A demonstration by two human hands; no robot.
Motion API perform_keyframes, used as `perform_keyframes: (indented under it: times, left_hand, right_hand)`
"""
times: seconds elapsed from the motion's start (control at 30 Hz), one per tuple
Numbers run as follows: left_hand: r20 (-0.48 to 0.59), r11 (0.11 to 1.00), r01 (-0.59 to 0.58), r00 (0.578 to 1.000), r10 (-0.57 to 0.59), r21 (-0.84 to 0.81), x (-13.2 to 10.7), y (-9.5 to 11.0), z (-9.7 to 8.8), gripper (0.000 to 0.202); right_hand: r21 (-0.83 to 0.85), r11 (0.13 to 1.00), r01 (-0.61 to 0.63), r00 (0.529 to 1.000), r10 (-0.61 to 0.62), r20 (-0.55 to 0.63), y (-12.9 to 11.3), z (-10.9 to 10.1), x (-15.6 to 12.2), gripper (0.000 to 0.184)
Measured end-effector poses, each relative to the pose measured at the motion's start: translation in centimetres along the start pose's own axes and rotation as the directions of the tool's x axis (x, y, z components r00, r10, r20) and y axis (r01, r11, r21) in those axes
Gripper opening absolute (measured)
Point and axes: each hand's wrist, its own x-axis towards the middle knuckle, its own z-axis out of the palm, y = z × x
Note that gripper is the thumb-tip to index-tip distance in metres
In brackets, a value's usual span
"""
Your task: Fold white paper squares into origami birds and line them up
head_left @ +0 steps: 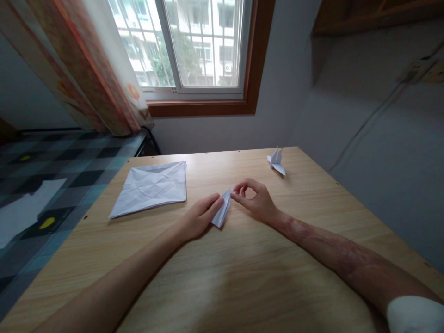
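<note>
A small, narrow folded white paper piece (222,210) lies at the middle of the wooden table (243,277). My left hand (199,217) rests on the table with its fingers pressed flat against the paper's left side. My right hand (253,199) pinches the paper's upper tip between thumb and forefinger. A finished white paper figure (276,162) with raised wings stands at the far right of the table, apart from both hands.
A stack of creased white square sheets (152,187) lies at the far left of the table. Left of the table is a bed with a checked cover (52,171). A window and a curtain are behind, a grey wall to the right.
</note>
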Motion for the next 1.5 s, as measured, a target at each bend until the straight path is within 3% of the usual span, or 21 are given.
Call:
perform_keyframes:
  times: [0.17,0.33,0.47,0.6,0.93,1.07,1.17,1.5]
  left_hand:
    - [-0.021,1.000,-0.002,1.000,0.002,-0.009,0.0,0.0,0.1,0.048]
    - [-0.048,1.000,-0.021,0.999,0.022,0.021,0.1,0.3,0.0,0.048]
    - [-0.032,0.996,-0.041,0.999,0.044,0.084,0.1,0.3,0.1,0.047]
    - [-0.022,0.995,-0.034,0.999,0.036,0.098,0.1,0.0,0.2,0.045]
    - [-0.006,0.984,-0.011,1.000,0.010,-0.180,0.2,-0.7,0.4,0.040]
    - [0.036,0.940,0.024,0.999,-0.012,-0.340,0.3,-0.9,0.2,0.047]
    - [0.052,0.939,0.026,0.999,-0.009,-0.344,0.4,-0.9,-0.1,0.048]
    - [0.028,0.961,-0.095,0.994,0.106,-0.258,0.4,-0.5,-0.3,0.036]
  right_hand:
    - [0.071,0.997,-0.017,0.997,0.011,0.082,-0.4,0.0,0.1,0.026]
    - [0.090,0.996,-0.015,0.991,0.003,0.135,-0.5,-0.3,0.0,0.021]
    - [0.070,0.996,-0.061,0.990,0.051,0.129,0.1,-0.2,-0.1,0.019]
    - [0.154,0.984,-0.092,0.988,0.071,0.135,0.5,0.0,0.0,0.022]
    - [0.262,0.962,-0.081,0.997,0.076,0.030,1.4,0.0,0.0,0.030]
    - [0.335,0.929,-0.156,0.986,0.127,0.108,1.0,-0.1,0.1,0.034]
    - [0.372,0.906,-0.201,0.973,0.141,0.182,0.6,-0.2,0.2,0.035]
    - [0.301,0.935,-0.190,0.967,0.125,0.222,1.3,0.1,0.4,0.034]
